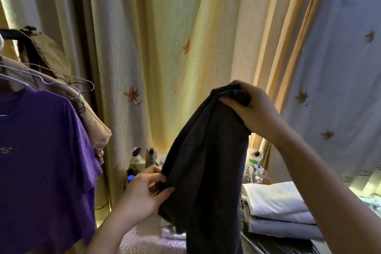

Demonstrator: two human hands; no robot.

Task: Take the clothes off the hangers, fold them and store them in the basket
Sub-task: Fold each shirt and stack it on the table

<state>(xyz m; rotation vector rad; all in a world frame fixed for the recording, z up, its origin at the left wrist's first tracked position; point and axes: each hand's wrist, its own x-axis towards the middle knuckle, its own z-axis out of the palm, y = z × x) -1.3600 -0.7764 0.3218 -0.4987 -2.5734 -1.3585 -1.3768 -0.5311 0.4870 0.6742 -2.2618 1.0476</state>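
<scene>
Dark garment (206, 161) hangs in mid-air. Its bunched top is clamped in the right grip (253, 107), fingers curled over the cloth. The left grip (142, 194), lower and to the left, pinches the garment's side edge between thumb and fingers. Purple T-shirt (41, 161) hangs left of the left grip. Folded pale laundry (276, 208) lies below the right grip.

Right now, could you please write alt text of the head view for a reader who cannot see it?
A person holds up a dark garment: the right hand grips its top, the left hand pinches its side lower down. A purple T-shirt and a beige garment hang on wire hangers at left; folded pale laundry lies lower right, before leaf-patterned curtains.
</scene>
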